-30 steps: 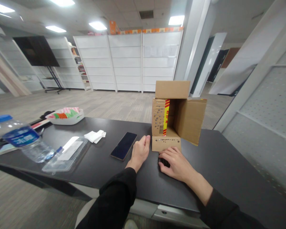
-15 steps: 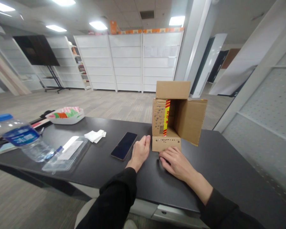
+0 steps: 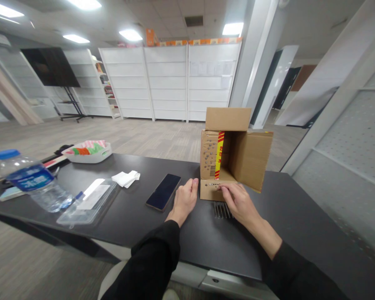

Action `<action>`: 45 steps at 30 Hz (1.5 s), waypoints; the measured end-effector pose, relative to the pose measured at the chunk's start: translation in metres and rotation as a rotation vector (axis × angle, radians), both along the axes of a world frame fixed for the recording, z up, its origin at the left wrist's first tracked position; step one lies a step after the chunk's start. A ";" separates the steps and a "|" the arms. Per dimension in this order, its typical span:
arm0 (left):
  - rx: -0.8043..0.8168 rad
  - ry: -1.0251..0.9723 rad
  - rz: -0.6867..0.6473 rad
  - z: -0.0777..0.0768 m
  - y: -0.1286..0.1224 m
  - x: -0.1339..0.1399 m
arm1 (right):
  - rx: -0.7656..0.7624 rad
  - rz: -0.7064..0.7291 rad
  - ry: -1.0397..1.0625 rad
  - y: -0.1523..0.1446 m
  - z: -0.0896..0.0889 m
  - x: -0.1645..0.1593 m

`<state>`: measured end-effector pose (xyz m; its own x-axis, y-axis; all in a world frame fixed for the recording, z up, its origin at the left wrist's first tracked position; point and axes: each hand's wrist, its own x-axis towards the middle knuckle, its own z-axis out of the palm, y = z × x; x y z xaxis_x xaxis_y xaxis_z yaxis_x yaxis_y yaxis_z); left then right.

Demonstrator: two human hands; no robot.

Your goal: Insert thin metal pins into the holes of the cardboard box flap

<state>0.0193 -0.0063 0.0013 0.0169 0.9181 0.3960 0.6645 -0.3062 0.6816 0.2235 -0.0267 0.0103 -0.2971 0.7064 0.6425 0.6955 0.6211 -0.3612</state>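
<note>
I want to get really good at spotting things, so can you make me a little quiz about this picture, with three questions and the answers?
1. Where does the row of thin rods lie?
A) Inside the bottle
B) On the table, in front of the cardboard box
C) In the white basket

2. True or false: the right hand hides part of the box's lower flap from view.

3. Fill in the word: the phone lies between the white tissue and the ____ hand.

Key: 1. B. 2. True. 3. Left, as in left hand.
</note>
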 end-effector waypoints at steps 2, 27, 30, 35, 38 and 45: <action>0.005 -0.001 0.003 0.000 0.000 0.000 | -0.003 -0.026 0.028 0.005 0.001 0.000; 0.008 -0.029 -0.005 -0.001 0.001 0.000 | 0.090 -0.082 -0.025 0.021 -0.011 -0.006; 0.015 -0.033 -0.008 -0.001 0.001 0.000 | 0.081 -0.088 -0.039 0.022 -0.012 -0.006; 0.007 -0.034 -0.009 -0.002 0.001 0.000 | 0.065 -0.086 -0.052 0.023 -0.013 -0.006; 0.010 -0.034 -0.009 -0.002 0.001 0.001 | 0.060 -0.082 -0.058 0.023 -0.013 -0.006; 0.007 -0.031 -0.009 -0.002 0.002 0.000 | 0.058 -0.116 -0.128 0.024 -0.014 -0.006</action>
